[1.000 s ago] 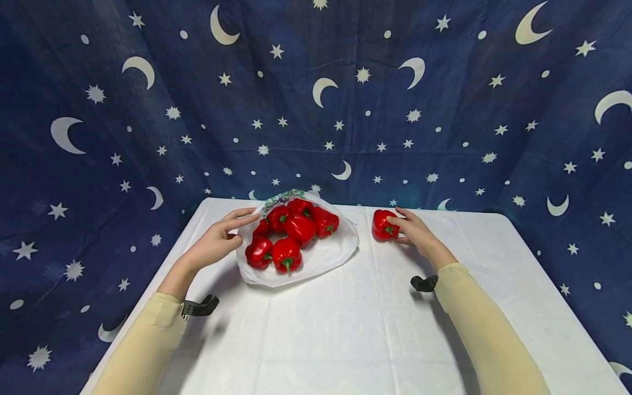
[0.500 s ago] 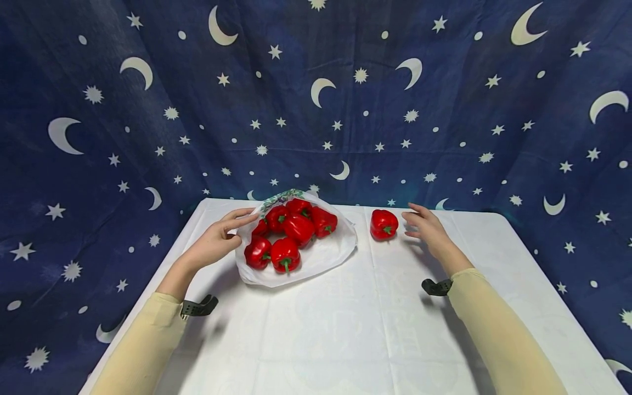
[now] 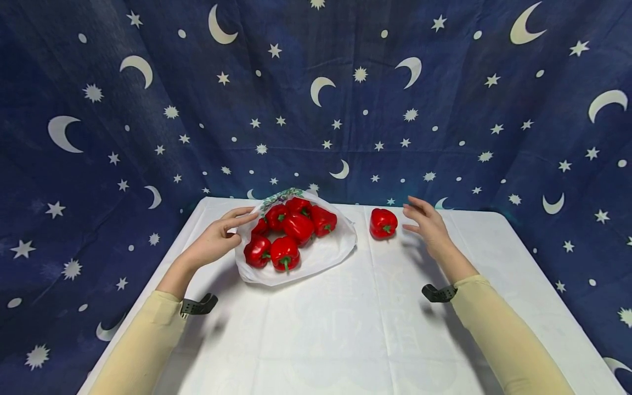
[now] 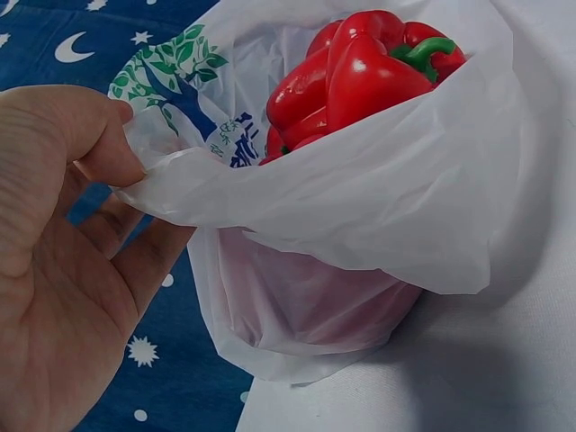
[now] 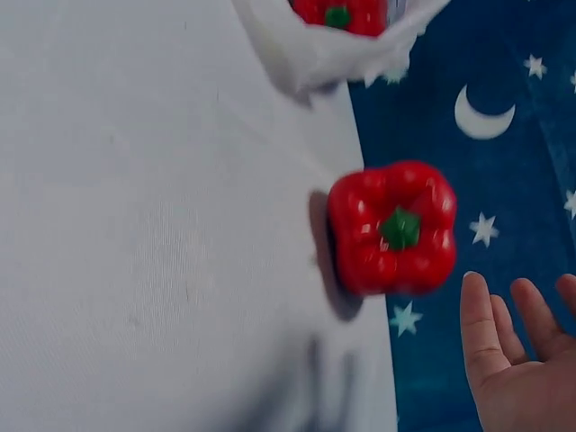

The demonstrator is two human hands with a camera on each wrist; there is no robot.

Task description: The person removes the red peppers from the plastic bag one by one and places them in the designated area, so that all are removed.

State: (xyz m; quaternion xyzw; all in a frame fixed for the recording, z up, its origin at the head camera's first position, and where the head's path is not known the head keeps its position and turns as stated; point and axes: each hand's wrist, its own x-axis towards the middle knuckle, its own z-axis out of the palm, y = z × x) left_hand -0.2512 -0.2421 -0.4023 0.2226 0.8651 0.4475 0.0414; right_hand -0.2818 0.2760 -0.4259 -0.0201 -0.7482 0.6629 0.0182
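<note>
We see the left hand pinching the rim of the bag, thumb and fingers curled on the thin white plastic; the left wrist view shows the thumb pressed on the rim beside the bag's green tree print. The bag lies on the table with its mouth open towards us, and peppers are piled inside it, red with green stems. From the left wrist view, one of them rises above the bag's folded edge, and another shows faintly through the plastic lower down.

The right hand is open, fingers straight and spread, holding nothing. It hovers just to the right of the lone pepper, apart from it. This pepper sits on the table just right of the bag, not touching it, close to the table's far edge. In the right wrist view we see it stem-up, casting a shadow on the cloth, with the fingertips near it but clear of it.

Behind the table hangs a dark blue backdrop with moons and stars. Both arms wear pale sleeves.
</note>
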